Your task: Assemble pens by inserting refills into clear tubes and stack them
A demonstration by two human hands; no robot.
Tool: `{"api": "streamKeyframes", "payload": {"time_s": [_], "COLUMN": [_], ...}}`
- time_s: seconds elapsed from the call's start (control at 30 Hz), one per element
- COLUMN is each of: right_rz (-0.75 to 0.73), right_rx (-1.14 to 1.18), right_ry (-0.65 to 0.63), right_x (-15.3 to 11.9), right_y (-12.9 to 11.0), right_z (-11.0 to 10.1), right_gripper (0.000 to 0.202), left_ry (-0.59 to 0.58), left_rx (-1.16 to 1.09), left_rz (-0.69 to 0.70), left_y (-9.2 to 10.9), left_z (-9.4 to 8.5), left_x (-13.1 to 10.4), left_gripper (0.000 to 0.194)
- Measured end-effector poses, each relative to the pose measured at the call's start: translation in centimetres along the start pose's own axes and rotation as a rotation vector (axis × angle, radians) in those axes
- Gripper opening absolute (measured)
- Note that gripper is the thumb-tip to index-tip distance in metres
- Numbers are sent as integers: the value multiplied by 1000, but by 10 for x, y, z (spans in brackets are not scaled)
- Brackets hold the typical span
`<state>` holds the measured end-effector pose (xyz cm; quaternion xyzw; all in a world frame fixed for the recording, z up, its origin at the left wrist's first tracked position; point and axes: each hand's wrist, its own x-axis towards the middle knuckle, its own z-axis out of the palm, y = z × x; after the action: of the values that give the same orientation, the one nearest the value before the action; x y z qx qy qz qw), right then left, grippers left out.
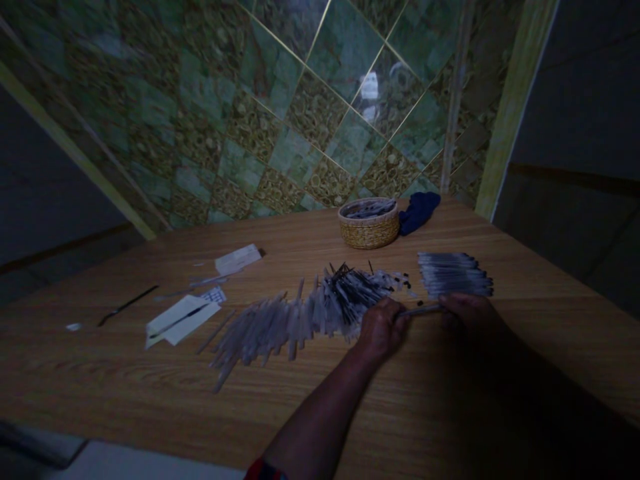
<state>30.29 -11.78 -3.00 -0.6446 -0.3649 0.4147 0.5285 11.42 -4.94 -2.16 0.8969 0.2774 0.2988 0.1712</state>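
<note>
Between my two hands a slim pen (421,310) is held nearly level above the table. My left hand (381,328) is closed around its left end, and my right hand (465,312) grips the right end. Just behind my left hand lies a heap of dark pen refills (350,293). Pale translucent pen barrels (275,327) spread out to the left of that heap. Small clear and black pen parts (400,280) are scattered past my left hand. Beyond my right hand a neat row of pens (453,272) lies side by side.
A wicker basket (370,233) full of pens stands at the back, with a dark blue cloth (421,210) beside it. On the left are a pale box (238,259), papers (183,319) with a dark pen on top, and a thin black stick (127,305). A tiled wall (300,113) rises behind the table.
</note>
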Motion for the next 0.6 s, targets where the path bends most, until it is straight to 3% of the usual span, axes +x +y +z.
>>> {"api": "streamKeyframes", "payload": {"time_s": [0.13, 0.6], "right_rz": [-55, -26], "right_rx": [-24, 21], "right_ry": [-11, -20], "right_x": [-3, 1], "right_y": [-3, 2], "right_z": [-1, 1], "right_gripper": [39, 36], "left_ry": [-6, 43], "left_rx": [16, -6], "left_rz": [-7, 25], "left_y": [0, -3], "left_z": [1, 2], "left_x": [0, -1], "left_gripper": [12, 13]}}
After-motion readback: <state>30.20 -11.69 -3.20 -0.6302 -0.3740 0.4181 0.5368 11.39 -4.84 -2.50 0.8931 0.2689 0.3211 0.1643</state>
